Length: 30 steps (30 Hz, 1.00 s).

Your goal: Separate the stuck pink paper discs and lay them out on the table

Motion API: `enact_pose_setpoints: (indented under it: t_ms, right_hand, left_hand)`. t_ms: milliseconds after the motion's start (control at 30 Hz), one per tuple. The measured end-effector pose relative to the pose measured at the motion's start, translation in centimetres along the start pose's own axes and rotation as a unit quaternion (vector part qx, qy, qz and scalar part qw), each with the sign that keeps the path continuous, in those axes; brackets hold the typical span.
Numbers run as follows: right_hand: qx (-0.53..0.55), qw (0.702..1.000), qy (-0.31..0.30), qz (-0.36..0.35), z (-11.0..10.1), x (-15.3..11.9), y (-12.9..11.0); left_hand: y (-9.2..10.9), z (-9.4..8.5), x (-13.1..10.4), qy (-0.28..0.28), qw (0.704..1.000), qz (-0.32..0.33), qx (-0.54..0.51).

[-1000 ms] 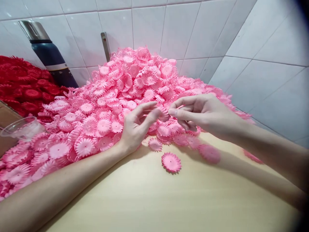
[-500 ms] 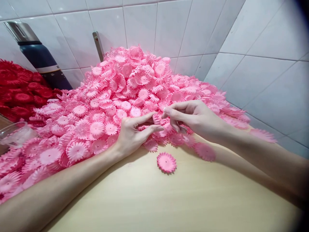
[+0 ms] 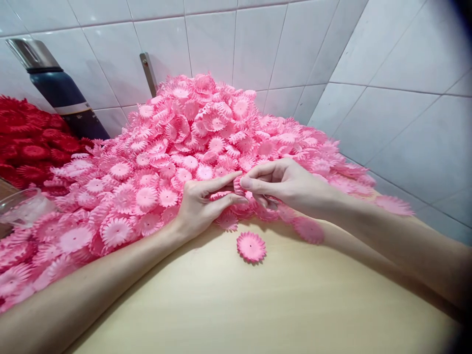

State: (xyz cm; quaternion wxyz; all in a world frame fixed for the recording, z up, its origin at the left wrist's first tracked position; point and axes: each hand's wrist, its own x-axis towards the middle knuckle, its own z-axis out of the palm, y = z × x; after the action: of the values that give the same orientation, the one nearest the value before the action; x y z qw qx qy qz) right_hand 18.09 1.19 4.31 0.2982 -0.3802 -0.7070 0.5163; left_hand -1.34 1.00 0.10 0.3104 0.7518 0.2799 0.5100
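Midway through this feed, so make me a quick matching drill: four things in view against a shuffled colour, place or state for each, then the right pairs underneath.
Things
1. Vacuum flask
2. Red scalloped discs
3. Metal bracket
4. Right hand

Descriptions
A. On the tiled wall, behind the pink heap
B. Thumb tip at a small pink disc, beside the left hand's fingers
C. Dark blue and silver
D. Heaped at the picture's left edge

Pairs: 1-C, 2-D, 3-A, 4-B
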Motion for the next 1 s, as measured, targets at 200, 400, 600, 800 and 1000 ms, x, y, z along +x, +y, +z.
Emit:
enact_pose_setpoints:
  t_ms: [200,400,600,800,1000]
  right_hand:
    - [0.068,0.996,-0.049,0.011,-0.8,0.4,0.9]
    - [0.088,0.994,-0.071,0.013,-1.2,0.6,1.5]
    - [0.067,0.996,-0.065,-0.003,-1.4,0.5,1.7]
    - [-0.008,0.999,-0.03,-0.006,-0.7,0.1,0.6]
    - [-0.025,0.999,-0.035,-0.02,-0.6,-0.2,0.2]
  left_hand:
    - [0.0,0.2,-0.1,-0.018,0.994,-0.017,-0.102]
    - [0.1,0.1,-0.1,-0.016,0.996,-0.009,-0.088]
    - [0.2,0.2,0.0,-0.021,0.994,-0.012,-0.107]
    - [0.1,-0.1,0.0,-0.066,0.997,0.02,-0.045]
    - [0.1,-0.1,0.1,-0.08,0.996,0.047,-0.011]
